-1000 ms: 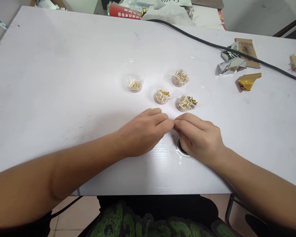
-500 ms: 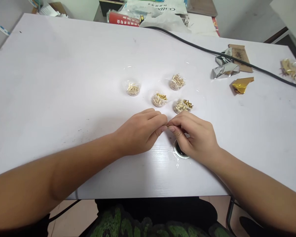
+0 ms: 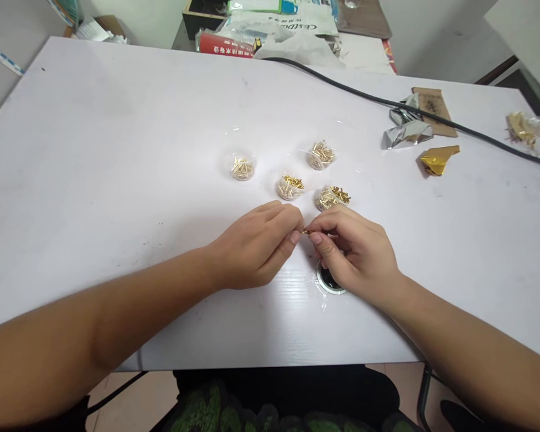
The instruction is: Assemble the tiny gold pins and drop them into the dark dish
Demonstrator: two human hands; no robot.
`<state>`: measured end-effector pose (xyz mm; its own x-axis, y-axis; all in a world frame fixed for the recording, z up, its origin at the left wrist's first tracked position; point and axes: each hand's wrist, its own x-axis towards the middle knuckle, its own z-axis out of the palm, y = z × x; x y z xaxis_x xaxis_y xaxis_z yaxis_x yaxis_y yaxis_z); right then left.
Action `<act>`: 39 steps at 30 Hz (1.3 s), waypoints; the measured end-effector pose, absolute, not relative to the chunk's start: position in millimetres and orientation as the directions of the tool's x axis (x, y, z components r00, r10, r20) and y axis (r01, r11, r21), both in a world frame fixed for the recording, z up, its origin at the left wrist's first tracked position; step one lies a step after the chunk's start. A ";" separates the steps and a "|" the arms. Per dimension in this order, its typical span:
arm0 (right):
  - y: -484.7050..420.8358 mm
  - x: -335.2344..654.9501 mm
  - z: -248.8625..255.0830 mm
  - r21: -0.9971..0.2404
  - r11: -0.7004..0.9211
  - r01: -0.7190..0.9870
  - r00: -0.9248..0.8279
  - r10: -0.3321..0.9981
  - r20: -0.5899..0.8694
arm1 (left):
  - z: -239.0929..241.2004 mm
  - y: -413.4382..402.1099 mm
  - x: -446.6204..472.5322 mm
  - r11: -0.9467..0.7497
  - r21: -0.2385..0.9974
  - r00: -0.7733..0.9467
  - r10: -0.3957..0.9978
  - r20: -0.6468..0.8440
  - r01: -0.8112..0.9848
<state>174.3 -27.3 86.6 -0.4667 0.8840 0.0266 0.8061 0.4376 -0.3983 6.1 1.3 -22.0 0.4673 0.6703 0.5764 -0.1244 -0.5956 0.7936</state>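
Note:
My left hand (image 3: 257,245) and my right hand (image 3: 355,252) meet fingertip to fingertip just above the white table (image 3: 117,180). Both are pinched on a tiny gold pin (image 3: 306,231) held between them. Just beyond the fingers stand several small clear dishes of gold pins: one at the left (image 3: 242,168), one in the middle (image 3: 290,186), one behind (image 3: 321,155) and the nearest one (image 3: 332,197) close to my right knuckles. Under my right palm lies a small round dish with a dark centre (image 3: 327,281), partly hidden.
A black cable (image 3: 387,102) crosses the far right of the table. Crumpled silver foil (image 3: 405,132), gold foil (image 3: 437,160), a brown card (image 3: 432,108) and a clear bag of gold parts (image 3: 526,127) lie at the right. Packages sit beyond the far edge.
The fingertips have parted slightly, and the gold pin between them shows now. The view has tilted a little, so the table sits lower in the picture.

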 end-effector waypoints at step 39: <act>-38.8 161.5 77.8 -0.808 0.042 0.588 -0.284 0.946 -0.157 | -11.1 -1.3 10.4 0.192 0.741 0.617 0.703 0.354 -0.644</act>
